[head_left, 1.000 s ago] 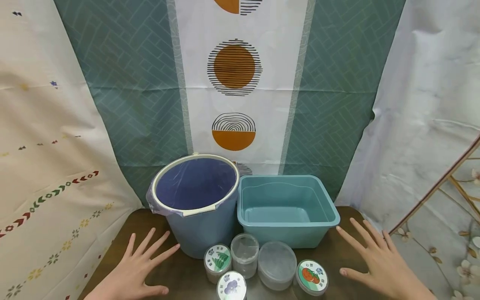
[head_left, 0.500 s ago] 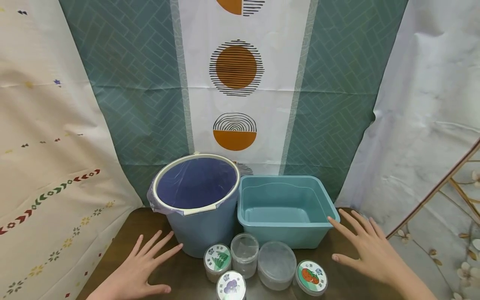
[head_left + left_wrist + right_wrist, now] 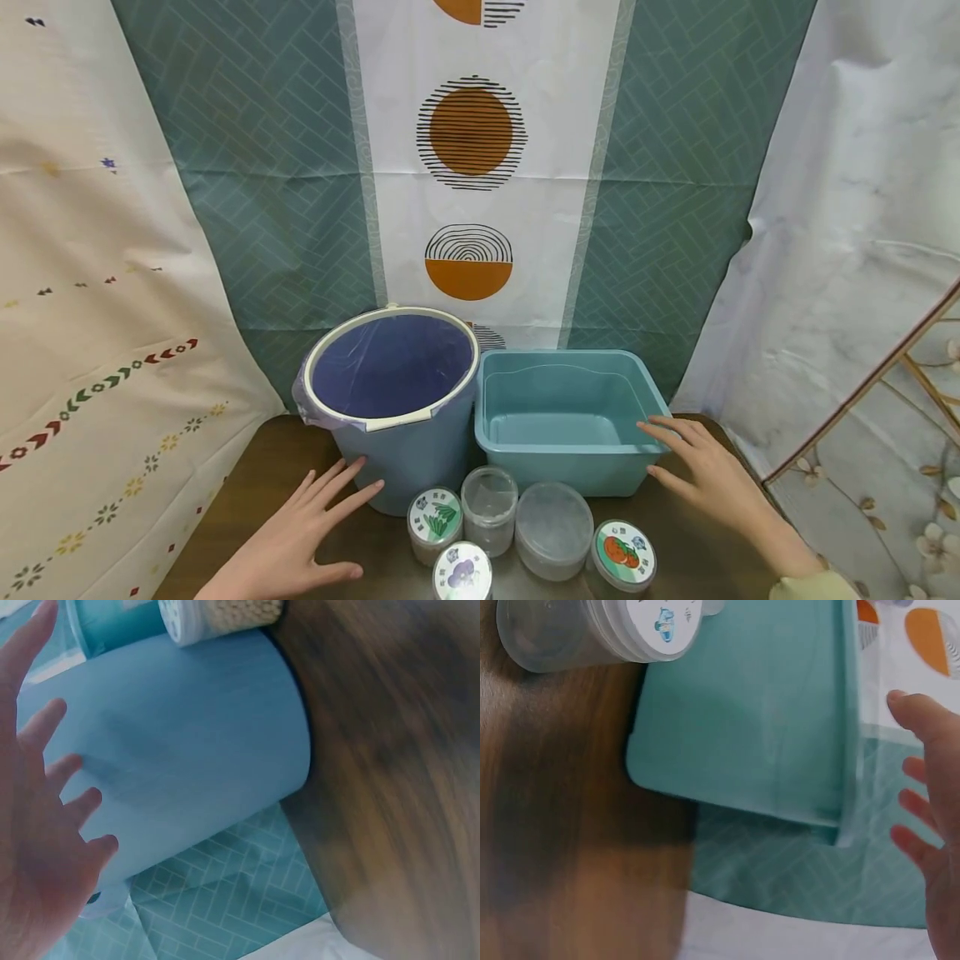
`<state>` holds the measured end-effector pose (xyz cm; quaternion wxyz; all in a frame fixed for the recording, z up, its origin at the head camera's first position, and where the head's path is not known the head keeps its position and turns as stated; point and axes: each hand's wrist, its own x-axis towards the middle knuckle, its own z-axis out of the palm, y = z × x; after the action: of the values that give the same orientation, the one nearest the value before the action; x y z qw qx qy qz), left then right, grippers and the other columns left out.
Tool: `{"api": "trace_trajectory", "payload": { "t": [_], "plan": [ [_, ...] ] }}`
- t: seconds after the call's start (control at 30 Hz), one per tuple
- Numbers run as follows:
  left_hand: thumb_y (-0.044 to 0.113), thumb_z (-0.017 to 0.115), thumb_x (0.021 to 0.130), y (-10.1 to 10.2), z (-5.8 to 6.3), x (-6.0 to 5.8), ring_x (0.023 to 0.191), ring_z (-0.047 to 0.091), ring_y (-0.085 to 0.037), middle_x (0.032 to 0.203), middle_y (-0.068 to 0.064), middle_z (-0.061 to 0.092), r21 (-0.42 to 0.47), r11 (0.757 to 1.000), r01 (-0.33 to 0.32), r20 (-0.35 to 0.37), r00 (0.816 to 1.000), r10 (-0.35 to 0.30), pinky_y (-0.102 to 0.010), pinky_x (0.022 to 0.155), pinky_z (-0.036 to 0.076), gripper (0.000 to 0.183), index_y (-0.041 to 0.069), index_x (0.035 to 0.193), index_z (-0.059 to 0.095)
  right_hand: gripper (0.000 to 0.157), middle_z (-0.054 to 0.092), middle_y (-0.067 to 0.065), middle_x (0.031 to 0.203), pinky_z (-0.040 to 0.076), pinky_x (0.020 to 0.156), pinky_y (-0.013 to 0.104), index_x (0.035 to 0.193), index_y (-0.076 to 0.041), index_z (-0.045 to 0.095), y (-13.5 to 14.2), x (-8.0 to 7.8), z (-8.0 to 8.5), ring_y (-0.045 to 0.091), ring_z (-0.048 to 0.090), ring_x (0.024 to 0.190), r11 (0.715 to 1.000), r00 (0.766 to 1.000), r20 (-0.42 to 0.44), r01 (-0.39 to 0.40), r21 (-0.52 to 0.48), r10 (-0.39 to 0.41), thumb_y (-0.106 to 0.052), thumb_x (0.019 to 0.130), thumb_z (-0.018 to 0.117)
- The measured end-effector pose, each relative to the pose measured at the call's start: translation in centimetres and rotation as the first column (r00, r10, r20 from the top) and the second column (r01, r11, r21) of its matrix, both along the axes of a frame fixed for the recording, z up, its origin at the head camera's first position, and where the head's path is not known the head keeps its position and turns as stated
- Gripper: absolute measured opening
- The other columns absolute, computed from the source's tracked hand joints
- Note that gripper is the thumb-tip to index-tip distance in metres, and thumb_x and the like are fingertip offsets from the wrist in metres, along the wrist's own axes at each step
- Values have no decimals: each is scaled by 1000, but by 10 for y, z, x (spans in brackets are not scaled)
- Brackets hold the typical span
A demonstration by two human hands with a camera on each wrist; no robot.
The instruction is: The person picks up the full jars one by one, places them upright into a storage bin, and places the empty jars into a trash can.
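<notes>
My left hand (image 3: 307, 533), fingers spread, hovers in front of the blue bucket (image 3: 408, 467) lined with a thin purple bag. Over the right front corner of the teal basin (image 3: 525, 451) is my right hand (image 3: 697, 471), its fingers loosely extended with nothing in them. Between the hands stand several clear jars: one with a green-vegetable lid (image 3: 435, 515), one with a purple-picture lid (image 3: 462, 573), a narrow plain jar (image 3: 490, 508), a wide plain jar (image 3: 553, 529), and one with a tomato-picture lid (image 3: 624, 554). Pale beige bits show inside a jar (image 3: 244, 613) in the left wrist view.
Dark wooden table (image 3: 375, 567) lies beneath everything. A green and white patterned cloth (image 3: 472, 200) hangs behind the bucket and basin. Light cloths (image 3: 97, 292) cover the left and right sides.
My right hand has moved left, from beside the basin to over its right front corner, and a pale sleeve now shows. My left hand has shifted slightly right, towards the bucket's front.
</notes>
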<state>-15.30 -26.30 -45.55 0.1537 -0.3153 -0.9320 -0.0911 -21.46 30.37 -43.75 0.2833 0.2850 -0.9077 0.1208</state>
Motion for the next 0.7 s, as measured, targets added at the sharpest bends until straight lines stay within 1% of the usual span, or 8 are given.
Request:
{"api": "trace_trajectory", "payload": {
  "t": [0.1, 0.2, 0.33, 0.43, 0.5, 0.57, 0.63, 0.7],
  "plan": [
    [76, 63, 75, 5, 0, 1, 139, 41, -38, 160, -6, 36, 28, 1000, -13, 39, 999, 12, -10, 113, -19, 90, 37, 152, 37, 65, 62, 0, 129, 33, 101, 17, 131, -21, 63, 0, -9, -10, 19, 53, 118, 998, 999, -21, -34, -57, 33, -17, 71, 87],
    [76, 64, 75, 8, -2, 3, 138, 44, -38, 159, -6, 37, 45, 999, -15, 39, 999, 14, -33, 126, -9, 90, 37, 152, 37, 60, 64, -1, 122, 29, 101, 11, 125, -23, 66, -2, -16, -17, 16, 53, 115, 994, 999, -17, -47, -101, 45, -15, 70, 87],
    [76, 63, 75, 10, -6, 7, 148, 27, -14, 157, -6, 40, 49, 999, -21, 27, 999, 20, -30, 126, -6, 90, 38, 152, 37, 49, 66, -2, 114, 34, 95, 13, 115, -21, 71, -3, -22, -22, 13, 53, 108, 984, 1000, -21, -25, -179, 22, -10, 70, 87],
    [75, 66, 74, 10, -10, 9, 149, 7, 7, 156, -7, 42, 69, 997, -19, 28, 999, 17, -6, 111, -15, 91, 38, 152, 36, 47, 66, 1, 110, 35, 91, 17, 114, -15, 72, -1, -25, -24, 16, 52, 103, 967, 999, -27, 38, -251, -46, -6, 69, 86],
    [74, 69, 72, 10, -13, 9, 147, 1, 11, 155, -8, 43, 82, 997, -12, 4, 1000, 12, -30, 125, -4, 93, 37, 151, 38, 50, 66, 5, 110, 35, 90, 20, 116, -9, 70, 1, -26, -26, 19, 53, 103, 956, 995, -21, 85, -282, -95, -5, 69, 86],
    [72, 72, 70, 11, -17, 10, 146, 4, 10, 154, -9, 44, 102, 995, -8, -9, 1000, 9, -55, 119, 20, 94, 36, 151, 39, 54, 65, 9, 113, 35, 91, 25, 120, -6, 67, 4, -27, -28, 24, 53, 105, 948, 990, -12, 128, -292, -138, -7, 70, 86],
    [72, 73, 69, 12, -20, 11, 146, 8, 9, 154, -8, 44, 119, 993, -6, -19, 1000, 8, -60, 100, 39, 95, 34, 150, 41, 55, 64, 12, 116, 35, 91, 31, 123, -4, 65, 6, -27, -29, 28, 53, 107, 940, 986, 6, 159, -302, -165, -9, 72, 85],
    [72, 73, 70, 16, -23, 10, 145, 12, 6, 154, -7, 44, 132, 991, -3, -19, 1000, 6, -60, 92, 43, 95, 34, 150, 41, 55, 63, 15, 119, 36, 92, 38, 125, -3, 63, 7, -27, -31, 32, 53, 110, 931, 982, 33, 185, -314, -184, -12, 75, 84]
  ]
}}
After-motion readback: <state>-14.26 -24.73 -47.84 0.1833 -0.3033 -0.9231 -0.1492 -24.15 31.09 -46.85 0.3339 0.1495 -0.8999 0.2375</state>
